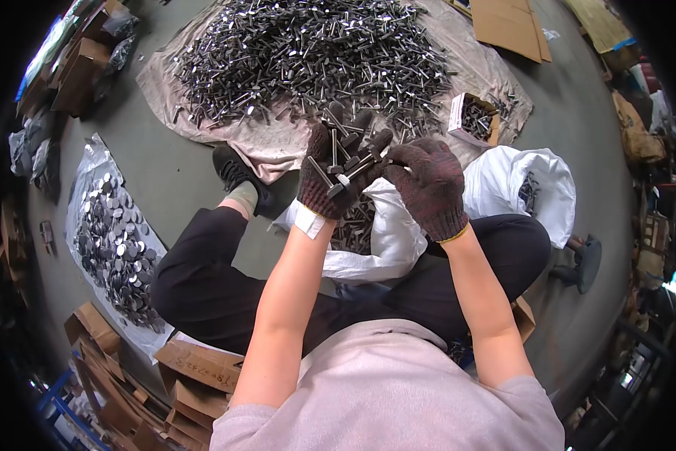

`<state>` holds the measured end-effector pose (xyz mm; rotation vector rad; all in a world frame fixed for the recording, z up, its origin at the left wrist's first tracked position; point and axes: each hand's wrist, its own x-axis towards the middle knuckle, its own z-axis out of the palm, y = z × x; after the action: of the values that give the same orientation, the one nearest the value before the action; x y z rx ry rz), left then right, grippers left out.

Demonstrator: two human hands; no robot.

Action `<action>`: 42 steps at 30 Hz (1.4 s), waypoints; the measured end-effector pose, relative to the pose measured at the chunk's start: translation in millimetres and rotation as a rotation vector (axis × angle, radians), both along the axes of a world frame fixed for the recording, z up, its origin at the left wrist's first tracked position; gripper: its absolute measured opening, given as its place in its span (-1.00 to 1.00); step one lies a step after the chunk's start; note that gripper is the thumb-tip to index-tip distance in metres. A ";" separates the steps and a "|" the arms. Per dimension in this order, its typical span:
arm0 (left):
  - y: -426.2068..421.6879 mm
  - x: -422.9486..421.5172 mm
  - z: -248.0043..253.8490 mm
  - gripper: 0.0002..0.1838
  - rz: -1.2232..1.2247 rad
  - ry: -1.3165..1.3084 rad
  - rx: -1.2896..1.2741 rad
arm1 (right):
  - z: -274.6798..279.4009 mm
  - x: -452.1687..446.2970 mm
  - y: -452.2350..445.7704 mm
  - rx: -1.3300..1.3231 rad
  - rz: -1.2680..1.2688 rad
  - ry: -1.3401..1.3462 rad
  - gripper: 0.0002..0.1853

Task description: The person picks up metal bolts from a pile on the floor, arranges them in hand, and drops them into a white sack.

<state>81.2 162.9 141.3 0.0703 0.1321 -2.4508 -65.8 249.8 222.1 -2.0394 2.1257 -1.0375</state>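
Both my hands wear dark knitted work gloves. My left hand is turned palm up, fingers partly curled around several metal bolts with flat heads, which point different ways. Close on its right, my right hand has thumb and fingertips drawn together at the end of one bolt lying across the left fingers. Directly below the hands, a white woven sack stands open between my legs, with more bolts inside. Ahead, a large heap of bolts covers a cloth sheet.
A small box of bolts sits on the sheet's right side. Another white sack with metal pieces lies at my right. Round metal discs are spread on plastic at left. Cardboard boxes lie behind my left knee.
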 end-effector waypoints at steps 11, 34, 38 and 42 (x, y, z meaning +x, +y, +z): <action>5.2 0.7 3.2 -0.37 -0.128 -0.125 -0.031 | -8.5 -5.0 -9.8 0.011 0.026 0.095 -0.76; 57.6 22.2 21.5 -0.29 -0.374 0.035 0.189 | 15.4 -19.3 -36.4 0.892 0.132 -0.411 -0.71; 72.0 24.2 15.6 -0.21 -0.362 0.006 0.176 | -1.4 -24.3 -22.9 0.973 0.146 -0.833 -0.69; 78.2 26.6 -21.7 -0.22 -0.358 0.126 0.975 | -10.4 -20.5 -14.7 0.957 0.227 -0.819 -0.70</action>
<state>107.9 241.1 119.6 0.3865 1.4567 -2.4898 -86.3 235.1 211.7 -1.0805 1.4443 -0.4903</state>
